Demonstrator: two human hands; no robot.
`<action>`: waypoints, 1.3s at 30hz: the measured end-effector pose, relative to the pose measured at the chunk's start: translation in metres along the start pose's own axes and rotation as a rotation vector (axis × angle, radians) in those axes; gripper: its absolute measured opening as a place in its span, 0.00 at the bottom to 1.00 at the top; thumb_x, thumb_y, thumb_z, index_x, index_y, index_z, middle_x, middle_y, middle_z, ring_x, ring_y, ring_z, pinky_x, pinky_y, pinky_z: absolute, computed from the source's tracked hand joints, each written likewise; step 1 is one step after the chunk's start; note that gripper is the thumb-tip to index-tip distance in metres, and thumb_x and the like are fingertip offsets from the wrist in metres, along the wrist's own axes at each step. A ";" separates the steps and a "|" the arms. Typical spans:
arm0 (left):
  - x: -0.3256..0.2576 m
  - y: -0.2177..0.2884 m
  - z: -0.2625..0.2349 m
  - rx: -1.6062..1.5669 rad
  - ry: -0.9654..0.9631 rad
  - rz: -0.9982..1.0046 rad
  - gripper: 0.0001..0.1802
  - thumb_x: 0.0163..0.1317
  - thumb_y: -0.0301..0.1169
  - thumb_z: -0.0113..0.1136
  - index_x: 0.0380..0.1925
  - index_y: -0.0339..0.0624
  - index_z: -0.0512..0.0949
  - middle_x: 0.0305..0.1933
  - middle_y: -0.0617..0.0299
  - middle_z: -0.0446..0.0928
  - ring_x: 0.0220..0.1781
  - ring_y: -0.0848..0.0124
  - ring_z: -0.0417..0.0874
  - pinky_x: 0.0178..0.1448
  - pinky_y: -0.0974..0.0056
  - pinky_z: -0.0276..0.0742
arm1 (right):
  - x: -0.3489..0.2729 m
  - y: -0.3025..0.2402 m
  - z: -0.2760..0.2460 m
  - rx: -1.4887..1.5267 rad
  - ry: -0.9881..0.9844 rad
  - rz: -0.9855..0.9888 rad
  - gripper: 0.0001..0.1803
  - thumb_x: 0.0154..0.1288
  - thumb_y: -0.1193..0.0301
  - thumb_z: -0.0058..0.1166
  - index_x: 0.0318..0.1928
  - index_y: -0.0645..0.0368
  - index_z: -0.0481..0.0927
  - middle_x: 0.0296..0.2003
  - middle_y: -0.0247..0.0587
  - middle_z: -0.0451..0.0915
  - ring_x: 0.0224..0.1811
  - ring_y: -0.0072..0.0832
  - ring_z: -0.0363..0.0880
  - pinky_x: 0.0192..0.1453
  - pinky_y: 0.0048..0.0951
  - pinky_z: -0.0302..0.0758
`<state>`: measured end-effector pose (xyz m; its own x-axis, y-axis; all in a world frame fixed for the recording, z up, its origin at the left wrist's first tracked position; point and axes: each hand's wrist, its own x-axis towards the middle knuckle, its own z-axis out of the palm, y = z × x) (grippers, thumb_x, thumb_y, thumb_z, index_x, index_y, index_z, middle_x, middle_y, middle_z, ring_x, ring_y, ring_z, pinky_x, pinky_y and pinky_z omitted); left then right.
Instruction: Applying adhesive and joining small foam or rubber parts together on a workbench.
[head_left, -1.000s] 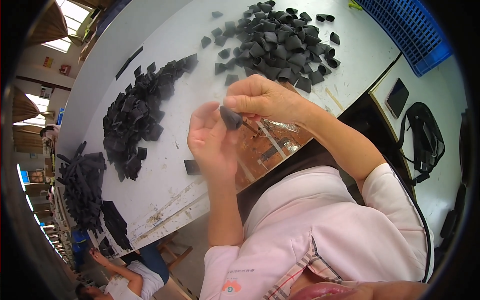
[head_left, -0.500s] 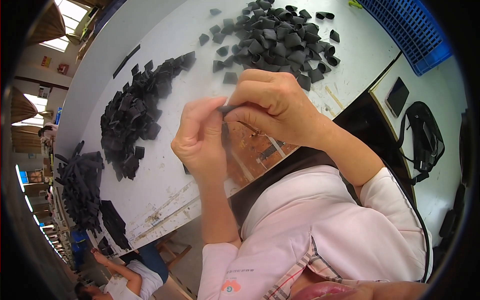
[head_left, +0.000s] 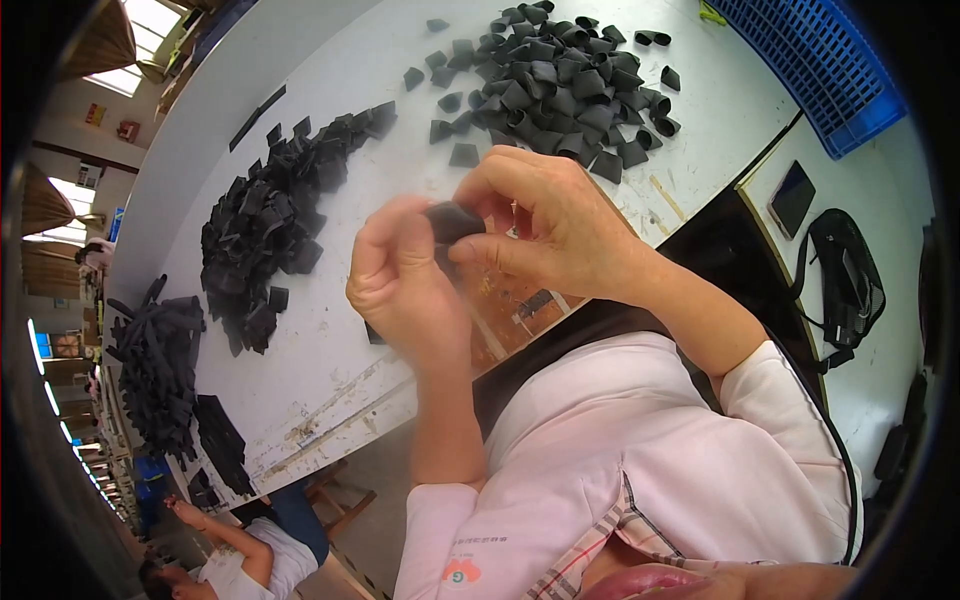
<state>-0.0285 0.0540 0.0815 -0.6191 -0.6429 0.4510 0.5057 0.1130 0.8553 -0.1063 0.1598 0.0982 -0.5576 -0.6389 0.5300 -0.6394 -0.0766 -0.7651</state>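
Between my two hands is a small black piece of soft sheet material, bent into a curve. My left hand, partly blurred, is closed with its fingertips on the left end of the piece. My right hand pinches at the right end, thumb below and fingers above. Beyond them lies a heap of black pieces shaped into open loops. A pile of flat black pieces spreads over the table to the left. Under my hands is a worn brown board.
Long black strips are bundled at the table's left end. A blue crate stands at the far right. A phone and a black mesh bag lie on the right-hand surface. Another person sits at the lower left.
The black piece has turned, so more of its face shows above my fingers. My left hand has shifted slightly right, and my right fingers have spread a little.
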 end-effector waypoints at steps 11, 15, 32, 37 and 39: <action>-0.003 -0.017 -0.014 -0.616 -0.070 -0.282 0.06 0.58 0.27 0.53 0.36 0.41 0.74 0.40 0.61 0.73 0.42 0.71 0.72 0.50 0.62 0.67 | -0.003 0.012 0.004 -0.037 0.071 -0.100 0.03 0.51 0.80 0.54 0.28 0.63 0.75 0.21 0.36 0.70 0.18 0.26 0.67 0.21 0.23 0.63; -0.003 -0.018 -0.014 -0.367 -0.079 -0.150 0.07 0.59 0.26 0.52 0.37 0.38 0.74 0.39 0.59 0.74 0.41 0.72 0.74 0.49 0.65 0.68 | -0.009 0.015 0.005 -0.059 0.121 -0.081 0.02 0.52 0.80 0.53 0.27 0.63 0.75 0.21 0.36 0.69 0.19 0.24 0.67 0.22 0.22 0.62; 0.005 -0.018 -0.021 -0.106 -0.124 -0.007 0.03 0.54 0.21 0.57 0.30 0.33 0.76 0.31 0.62 0.75 0.32 0.78 0.72 0.39 0.76 0.68 | 0.004 0.008 0.003 -0.151 -0.028 -0.155 0.05 0.50 0.77 0.57 0.30 0.61 0.77 0.22 0.35 0.70 0.18 0.25 0.67 0.22 0.24 0.64; 0.004 -0.019 -0.012 0.028 -0.112 0.038 0.04 0.56 0.22 0.55 0.32 0.33 0.75 0.32 0.60 0.75 0.33 0.77 0.73 0.40 0.75 0.69 | -0.001 0.016 0.005 -0.251 0.037 -0.201 0.04 0.49 0.78 0.57 0.27 0.62 0.75 0.22 0.38 0.69 0.19 0.29 0.68 0.21 0.25 0.64; 0.002 -0.018 -0.010 0.035 -0.100 -0.043 0.04 0.56 0.22 0.55 0.31 0.32 0.75 0.32 0.59 0.75 0.33 0.77 0.73 0.39 0.75 0.70 | -0.004 0.019 0.006 -0.216 0.042 -0.170 0.05 0.49 0.79 0.56 0.27 0.63 0.74 0.22 0.38 0.69 0.19 0.29 0.68 0.21 0.24 0.64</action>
<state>-0.0327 0.0431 0.0650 -0.6979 -0.5687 0.4352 0.4567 0.1147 0.8822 -0.1132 0.1562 0.0799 -0.4516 -0.5982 0.6620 -0.8211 -0.0117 -0.5707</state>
